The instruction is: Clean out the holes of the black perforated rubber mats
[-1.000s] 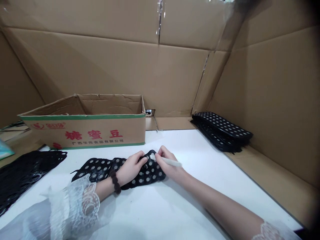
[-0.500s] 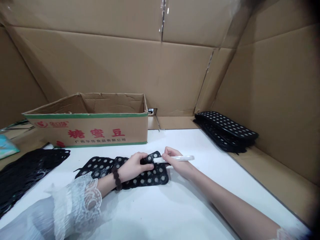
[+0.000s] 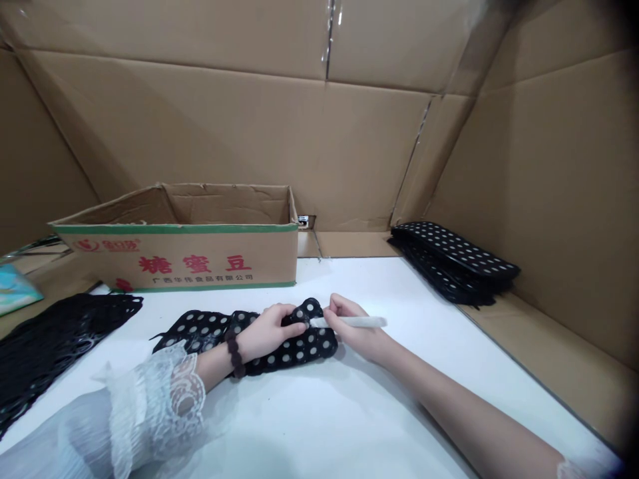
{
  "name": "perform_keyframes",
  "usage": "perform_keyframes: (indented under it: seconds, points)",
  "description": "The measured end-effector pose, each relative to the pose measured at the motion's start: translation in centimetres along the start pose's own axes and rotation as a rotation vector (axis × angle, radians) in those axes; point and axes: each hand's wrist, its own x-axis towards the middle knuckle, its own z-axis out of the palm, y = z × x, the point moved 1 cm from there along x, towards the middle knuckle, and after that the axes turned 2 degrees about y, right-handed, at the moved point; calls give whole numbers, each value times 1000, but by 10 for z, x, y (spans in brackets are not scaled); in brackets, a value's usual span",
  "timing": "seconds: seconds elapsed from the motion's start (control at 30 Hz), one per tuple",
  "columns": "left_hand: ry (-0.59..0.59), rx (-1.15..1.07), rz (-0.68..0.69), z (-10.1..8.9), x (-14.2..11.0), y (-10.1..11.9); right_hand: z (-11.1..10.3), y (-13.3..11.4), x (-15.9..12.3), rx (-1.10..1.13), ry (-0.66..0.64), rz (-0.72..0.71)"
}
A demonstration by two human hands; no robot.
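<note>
A black piece with pale dots point(image 3: 292, 352), like a flat fabric pad, lies on the white table in front of me. My left hand point(image 3: 267, 331) pinches its upper edge between thumb and fingers. In my right hand point(image 3: 352, 326) is a slim white pen-shaped tool point(image 3: 362, 322); its kind I cannot make out. The tool's left end meets the dotted piece close to my left thumb. Another dotted section point(image 3: 192, 329) extends left, partly behind my left hand and sleeve; I cannot tell whether the two are joined.
An open cardboard box point(image 3: 200, 259) with a green rim stands behind the hands. Black lacy material point(image 3: 54, 339) lies at left, beside a blue-green packet point(image 3: 17, 289). A stack of black dotted pieces point(image 3: 454, 259) sits at back right. Cardboard walls point(image 3: 374, 146) enclose the table point(image 3: 319, 426).
The right end of the dotted piece has bent up and bunched a little. The white tool has tilted slightly in my right hand. My left hand keeps its hold.
</note>
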Motion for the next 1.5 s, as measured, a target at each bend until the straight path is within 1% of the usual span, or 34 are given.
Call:
perform_keyframes:
  seconds: [0.07,0.13,0.27,0.4,0.5,0.6,0.73,0.8,0.87,0.93,1.0,1.1,1.17,1.2,1.27,1.33,1.5]
  points:
    - [6,-1,4,0,0,1,1,-2,-1,-46,10,-30]
    - [-5,-40,-6,0,0,1,1,-2,-1,-42,15,-38]
    - [-41,-108,-38,-1,0,1,-1,2,1,29,-5,21]
    - [-37,-99,-33,-1,0,1,2,7,1,52,-4,43]
    - [-7,-68,-29,0,0,2,8,8,-1,9,26,13]
    - [43,-22,-13,1,-1,1,15,7,-3,-76,14,-22]
    - [91,23,14,1,-1,1,24,4,-3,-192,16,-126]
    - [87,-16,22,0,-2,1,27,2,-1,-235,48,-168]
    - [57,-74,25,1,-2,2,28,1,0,-275,77,-187]
    - [34,-87,19,2,-2,2,28,1,2,-294,95,-199]
    - [64,3,-4,3,-2,1,26,2,3,-270,112,-174]
    - [167,263,-35,1,-1,-3,19,7,4,-153,145,-46]
    - [212,395,-31,-2,0,-4,15,9,5,-13,98,64]
    - [215,431,-25,-4,0,-5,13,10,5,61,59,103]
    - [193,455,-2,-8,0,-4,11,11,4,174,-10,141]
    - [146,441,18,-12,1,-3,10,11,3,214,-18,129]
    - [28,377,-9,-16,2,-1,12,10,1,125,5,58]
